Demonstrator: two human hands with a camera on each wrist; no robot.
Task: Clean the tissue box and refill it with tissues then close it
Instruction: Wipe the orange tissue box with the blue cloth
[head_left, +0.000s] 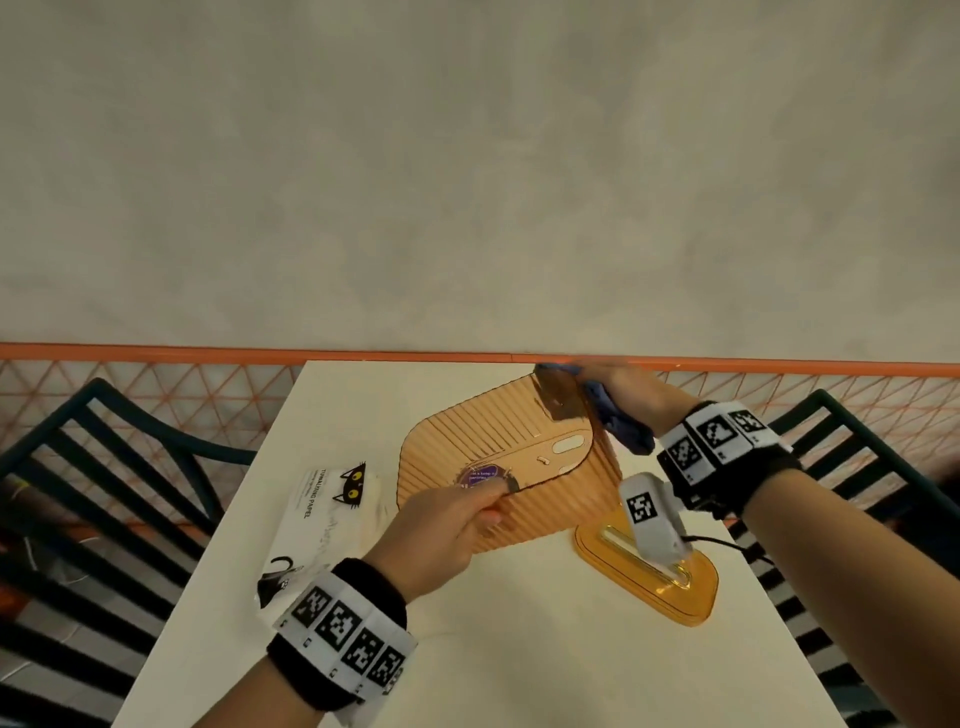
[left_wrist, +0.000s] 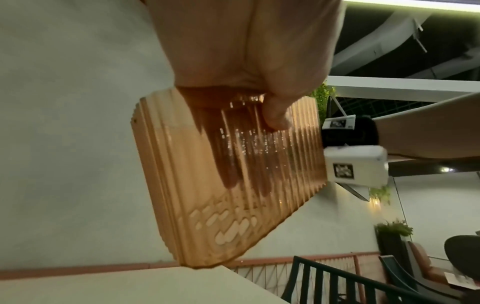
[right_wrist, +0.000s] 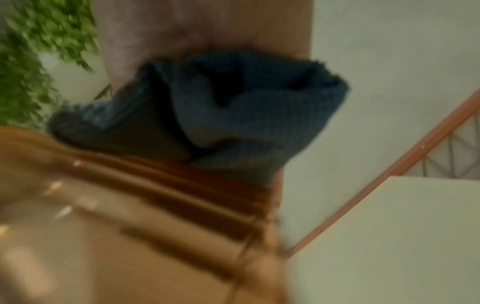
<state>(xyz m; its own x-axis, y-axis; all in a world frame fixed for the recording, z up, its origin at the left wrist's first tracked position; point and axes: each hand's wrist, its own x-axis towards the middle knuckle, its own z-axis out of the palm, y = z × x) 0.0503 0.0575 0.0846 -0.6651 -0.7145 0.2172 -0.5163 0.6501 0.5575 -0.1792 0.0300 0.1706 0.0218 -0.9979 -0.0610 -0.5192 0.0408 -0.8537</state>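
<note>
Tissue box (head_left: 519, 467), a ribbed, see-through orange shell, is held tilted above the middle of the white table (head_left: 519, 649), its open side turned toward the person. At its near left corner the left hand (head_left: 441, 530) grips the rim, thumb pressed on the wall next to a purple sticker (head_left: 480, 475) and fingers curled inside; the left wrist view shows those fingers (left_wrist: 228, 164) as dark shapes through the ribbed plastic. At the far right corner the right hand (head_left: 618, 395) holds a dark blue cloth (head_left: 621, 421) against the box's edge; the right wrist view is blurred, but the cloth (right_wrist: 221, 115) seems bunched under the palm and touching the ribs. Just right of the box, near the table's right edge, lies the orange lid (head_left: 670, 582), flat, with a slot in it. To the left lies a white tissue pack (head_left: 317, 525) printed with 2 black cats. Dark slatted chairs (head_left: 104, 467) stand at both sides of the table.
</note>
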